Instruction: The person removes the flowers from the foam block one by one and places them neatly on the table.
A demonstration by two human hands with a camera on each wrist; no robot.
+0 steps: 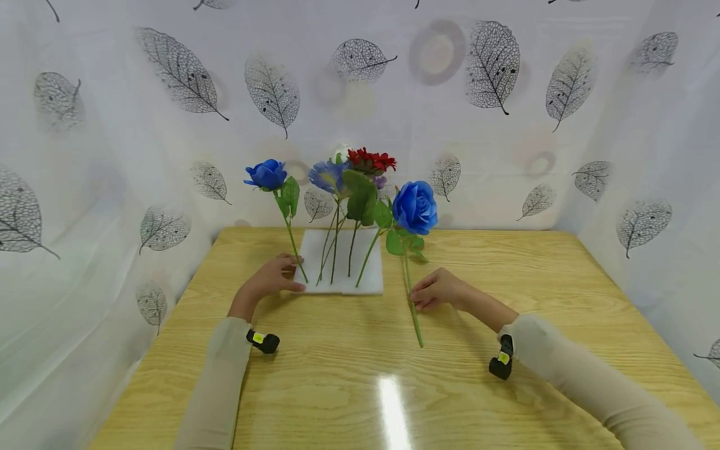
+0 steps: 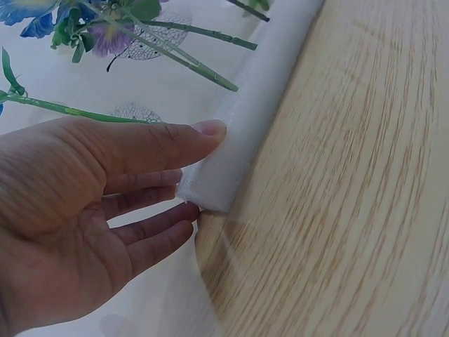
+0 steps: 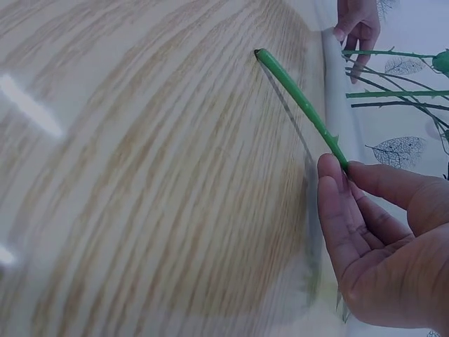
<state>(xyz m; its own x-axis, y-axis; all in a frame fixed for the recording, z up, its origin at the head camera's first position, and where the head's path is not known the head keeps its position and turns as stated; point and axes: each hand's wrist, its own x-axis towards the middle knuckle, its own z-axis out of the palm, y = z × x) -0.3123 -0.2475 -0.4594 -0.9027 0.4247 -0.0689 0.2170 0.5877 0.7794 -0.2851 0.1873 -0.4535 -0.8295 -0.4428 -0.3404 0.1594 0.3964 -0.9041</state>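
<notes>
My right hand (image 1: pixel 441 290) pinches the green stem (image 3: pixel 302 102) of a blue rose (image 1: pixel 415 209) between thumb and fingers. The rose is upright, slightly tilted, right of a white foam board (image 1: pixel 368 262), its stem's lower end pointing toward me. At the board's left end, my left hand (image 1: pixel 270 278) holds the corner, thumb on the near face and fingers around the side, as the left wrist view shows on the foam edge (image 2: pixel 224 175). Standing in the board are another blue rose (image 1: pixel 267 174), a bluish-purple flower (image 1: pixel 329 177), a red flower (image 1: pixel 371 161) and further stems.
A wooden table (image 1: pixel 315 387) lies under everything, with a bright reflection near its front. Behind it and along the sides hangs a pale curtain (image 1: pixel 394 112) printed with dark leaves. Each wrist wears a small black camera (image 1: pixel 500 365).
</notes>
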